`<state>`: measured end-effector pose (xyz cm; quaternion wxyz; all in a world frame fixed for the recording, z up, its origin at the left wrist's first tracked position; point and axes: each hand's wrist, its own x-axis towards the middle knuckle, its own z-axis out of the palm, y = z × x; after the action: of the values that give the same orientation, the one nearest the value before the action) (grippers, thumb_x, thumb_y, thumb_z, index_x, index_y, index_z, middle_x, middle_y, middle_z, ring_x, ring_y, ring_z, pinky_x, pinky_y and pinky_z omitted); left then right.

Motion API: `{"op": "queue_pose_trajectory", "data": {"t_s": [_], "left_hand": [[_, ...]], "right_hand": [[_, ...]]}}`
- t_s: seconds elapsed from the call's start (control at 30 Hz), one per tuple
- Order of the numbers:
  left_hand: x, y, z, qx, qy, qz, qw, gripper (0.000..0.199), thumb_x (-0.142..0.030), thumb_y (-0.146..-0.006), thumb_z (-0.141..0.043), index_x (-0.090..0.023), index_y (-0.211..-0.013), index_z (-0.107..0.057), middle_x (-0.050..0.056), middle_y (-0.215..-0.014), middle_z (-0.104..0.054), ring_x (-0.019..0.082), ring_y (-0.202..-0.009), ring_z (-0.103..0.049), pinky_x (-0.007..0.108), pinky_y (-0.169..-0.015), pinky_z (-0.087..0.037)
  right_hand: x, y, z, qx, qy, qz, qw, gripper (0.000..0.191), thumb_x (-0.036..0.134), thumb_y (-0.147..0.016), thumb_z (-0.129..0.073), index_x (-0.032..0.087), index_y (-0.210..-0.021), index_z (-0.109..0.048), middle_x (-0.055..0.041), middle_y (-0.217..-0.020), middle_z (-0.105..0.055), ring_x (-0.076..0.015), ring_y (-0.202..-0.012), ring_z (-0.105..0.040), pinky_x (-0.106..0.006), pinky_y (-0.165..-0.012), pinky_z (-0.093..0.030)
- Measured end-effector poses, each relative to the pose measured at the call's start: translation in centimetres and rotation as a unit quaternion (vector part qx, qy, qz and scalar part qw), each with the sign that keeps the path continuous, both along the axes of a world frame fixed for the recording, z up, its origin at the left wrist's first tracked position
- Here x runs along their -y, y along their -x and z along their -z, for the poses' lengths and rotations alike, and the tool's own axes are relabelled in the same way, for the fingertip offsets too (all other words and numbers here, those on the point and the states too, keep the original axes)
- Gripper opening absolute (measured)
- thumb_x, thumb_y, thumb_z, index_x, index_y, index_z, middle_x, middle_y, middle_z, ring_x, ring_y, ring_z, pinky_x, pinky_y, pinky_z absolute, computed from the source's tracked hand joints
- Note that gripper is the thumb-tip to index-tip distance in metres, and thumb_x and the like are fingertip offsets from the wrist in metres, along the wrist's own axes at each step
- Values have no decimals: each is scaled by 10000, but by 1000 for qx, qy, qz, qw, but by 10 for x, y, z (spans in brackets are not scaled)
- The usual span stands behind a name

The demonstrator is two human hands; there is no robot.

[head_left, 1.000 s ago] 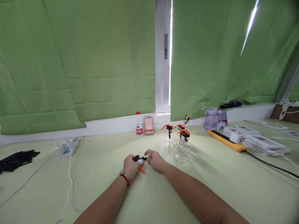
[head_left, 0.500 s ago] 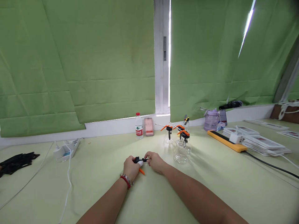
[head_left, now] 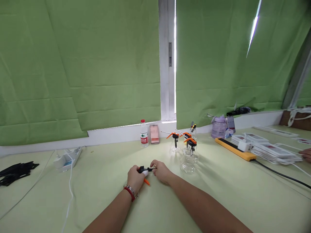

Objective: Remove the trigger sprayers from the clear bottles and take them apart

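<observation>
My left hand (head_left: 135,179) is closed around the black body of a black-and-orange spray head (head_left: 146,169). From under that hand its orange lever (head_left: 146,182) sticks out toward me. The fingers of my right hand (head_left: 160,171) pinch the thin dark stem at the other end. Both hands are low over the table, close together. To their right is a clear jar (head_left: 188,164) without a top. Behind it stand several clear bottles fitted with similar black-and-orange heads (head_left: 174,135), some with long thin spouts.
A water bottle (head_left: 144,134) and a pink box (head_left: 154,134) stand by the sill. An orange power strip (head_left: 235,149), a purple jug (head_left: 218,127) and stacked white frames (head_left: 274,151) are right. A co-worker's hand (head_left: 306,155) shows there. Black items (head_left: 17,173) and a white power strip (head_left: 70,159) lie left.
Both hands keep their grip on the spray head with hardly any movement. The view has shifted slightly. A co-worker's hand has come in at the right edge.
</observation>
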<state>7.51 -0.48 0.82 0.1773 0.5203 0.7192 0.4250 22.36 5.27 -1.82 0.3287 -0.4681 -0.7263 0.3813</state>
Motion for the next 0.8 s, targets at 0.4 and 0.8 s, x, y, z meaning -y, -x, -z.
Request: {"op": "queue_pose_trajectory", "data": {"t_s": [0.4,0.8], "left_hand": [[-1,0,0,-16,1,-4,1000,200,-292,-624,-682,-178,-678,-527,6,-652,-564,145,-617,-519,234,-552,-371],[0,0,-1,-8,4,-4,1000,214,-310,-610,-685,-185,-677,-526,12,-663,-576,151,-617,-522,246,-562,-382]], "right_hand": [[-1,-1,0,8,-10,-1,1000,252,92,-744,-513,210,-945,-607,30,-645,-516,-97,-584,-459,-205,-551,-302],[2,-2,-3,26,-8,0,1000,222,120,-756,-517,202,-940,-610,19,-648,-528,-106,-593,-468,-217,-563,-312]]}}
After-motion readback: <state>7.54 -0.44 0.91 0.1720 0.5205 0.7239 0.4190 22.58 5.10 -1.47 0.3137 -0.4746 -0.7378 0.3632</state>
